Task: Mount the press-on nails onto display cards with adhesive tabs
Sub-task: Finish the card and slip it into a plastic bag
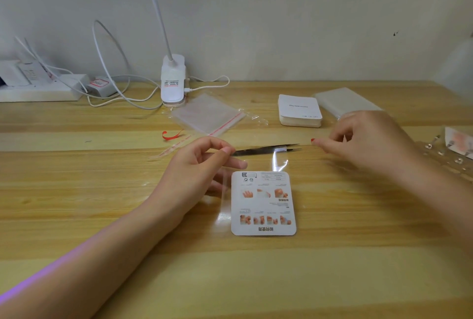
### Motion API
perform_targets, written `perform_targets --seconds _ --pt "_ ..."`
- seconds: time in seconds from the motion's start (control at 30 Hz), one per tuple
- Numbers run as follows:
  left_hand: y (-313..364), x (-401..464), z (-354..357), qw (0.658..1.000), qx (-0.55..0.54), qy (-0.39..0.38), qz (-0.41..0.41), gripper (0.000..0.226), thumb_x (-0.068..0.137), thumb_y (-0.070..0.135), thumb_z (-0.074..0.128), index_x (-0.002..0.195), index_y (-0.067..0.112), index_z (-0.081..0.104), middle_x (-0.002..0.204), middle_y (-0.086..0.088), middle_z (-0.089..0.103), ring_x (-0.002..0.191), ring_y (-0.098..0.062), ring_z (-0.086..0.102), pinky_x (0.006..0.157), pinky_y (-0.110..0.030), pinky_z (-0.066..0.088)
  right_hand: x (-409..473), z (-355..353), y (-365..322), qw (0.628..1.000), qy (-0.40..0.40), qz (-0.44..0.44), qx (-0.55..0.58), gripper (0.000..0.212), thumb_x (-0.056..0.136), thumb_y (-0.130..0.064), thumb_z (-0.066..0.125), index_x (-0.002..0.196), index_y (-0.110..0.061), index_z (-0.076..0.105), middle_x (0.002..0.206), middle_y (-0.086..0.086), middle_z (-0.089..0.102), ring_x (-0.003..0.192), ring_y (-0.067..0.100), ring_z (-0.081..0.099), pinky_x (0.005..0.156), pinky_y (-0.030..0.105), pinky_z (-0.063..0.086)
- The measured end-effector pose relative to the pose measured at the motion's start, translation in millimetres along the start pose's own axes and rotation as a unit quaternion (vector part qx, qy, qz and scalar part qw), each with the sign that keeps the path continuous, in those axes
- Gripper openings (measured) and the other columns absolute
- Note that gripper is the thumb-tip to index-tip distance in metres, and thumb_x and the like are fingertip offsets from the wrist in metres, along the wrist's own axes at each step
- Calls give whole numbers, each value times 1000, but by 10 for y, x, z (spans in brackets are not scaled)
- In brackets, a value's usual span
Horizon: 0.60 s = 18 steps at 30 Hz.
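A white display card (pixel 263 203) printed with instruction pictures lies flat in the middle of the table inside a clear sleeve (pixel 224 216). My left hand (pixel 194 165) is pinched at the sleeve's upper left, with its lower fingers under the clear film. To the right, my right hand (pixel 363 137) pinches the red tip of a thin liner strip (pixel 312 140). Steel tweezers (pixel 266 151) lie on the table between the two hands, just beyond the sleeve's open flap. Press-on nails on a clear sheet (pixel 445 152) sit at the far right edge.
A stack of white cards (pixel 299 110) and a stack of clear sleeves (pixel 343 102) stand at the back right. A resealable bag pack (pixel 207 114), a loose red strip (pixel 170 135), a lamp base (pixel 172 80) with cables and a power strip (pixel 38 91) are at the back left.
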<state>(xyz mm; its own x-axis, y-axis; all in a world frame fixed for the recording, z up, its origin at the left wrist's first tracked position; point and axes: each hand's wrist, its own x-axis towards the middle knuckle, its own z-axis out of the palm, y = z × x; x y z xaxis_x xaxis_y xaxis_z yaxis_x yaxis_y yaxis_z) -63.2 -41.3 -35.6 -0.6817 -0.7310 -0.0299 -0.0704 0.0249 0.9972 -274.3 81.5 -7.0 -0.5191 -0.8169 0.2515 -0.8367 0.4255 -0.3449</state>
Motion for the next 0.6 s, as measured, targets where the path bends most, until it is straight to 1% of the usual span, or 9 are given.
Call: perform_targets --seconds 0.07,0.13,0.2,0.3,0.37,0.4,0.43,0.53,0.6 --pt "2 -6 -5 1000 -8 -3 1 8 92 18 53 88 12 58 80 -3 74 64 -16 69 47 -23 53 -6 32 -14 999 9 -4 49 24 74 -30 73 53 -24 62 62 -12 54 59 3 47 53 15 34" --pt "0 -7 -12 1000 -12 -3 4 8 92 18 52 88 12 58 80 -3 74 64 -16 69 46 -22 52 -8 47 -40 997 -5 -18 79 11 72 -26 75 66 -25 65 68 -13 54 58 -1 48 52 5 34" --pt "-4 -6 -18 1000 -17 -4 9 8 92 18 52 86 14 57 81 -4 74 63 -16 69 44 -22 51 -11 62 -61 995 -25 -34 96 18 74 -21 74 86 -30 63 76 -14 52 57 -4 47 56 0 33" --pt "-12 -3 -21 999 -43 -3 14 7 90 19 53 85 15 57 81 -6 73 63 -18 69 43 -22 50 -56 98 -138 992 33 -65 106 32 85 -8 60 112 -25 62 84 -14 50 59 8 46 60 3 34" --pt "-13 -1 -18 998 -68 2 15 6 89 19 53 85 15 57 80 -7 73 62 -17 68 43 -22 49 -124 128 -224 980 87 -53 171 28 89 -8 52 110 -23 64 80 -8 60 61 13 51 54 11 41" --pt "-13 2 -17 997 -74 3 17 6 89 20 54 85 16 57 79 -7 73 62 -17 69 43 -22 50 -156 144 -273 970 89 -26 226 25 90 -13 51 105 -26 65 75 -3 64 56 15 53 48 18 43" --pt "-14 5 -20 997 -78 4 20 6 88 20 54 86 16 57 79 -7 73 63 -17 69 44 -22 50 -182 164 -311 957 69 3 282 20 89 -19 51 102 -27 65 70 -4 66 49 12 52 43 22 41" --pt "-13 17 -37 996 -87 -2 26 7 87 22 54 86 16 57 80 -8 73 66 -17 69 46 -24 53 -238 238 -387 920 -59 54 382 21 85 -38 55 99 -24 64 54 -19 61 35 2 42 37 15 35" --pt "-10 26 -43 995 -91 -8 27 8 85 25 54 87 18 57 82 -9 73 70 -19 69 50 -26 55 -255 290 -406 901 -107 61 415 22 83 -35 60 102 -24 62 50 -17 60 33 5 38 35 17 33"
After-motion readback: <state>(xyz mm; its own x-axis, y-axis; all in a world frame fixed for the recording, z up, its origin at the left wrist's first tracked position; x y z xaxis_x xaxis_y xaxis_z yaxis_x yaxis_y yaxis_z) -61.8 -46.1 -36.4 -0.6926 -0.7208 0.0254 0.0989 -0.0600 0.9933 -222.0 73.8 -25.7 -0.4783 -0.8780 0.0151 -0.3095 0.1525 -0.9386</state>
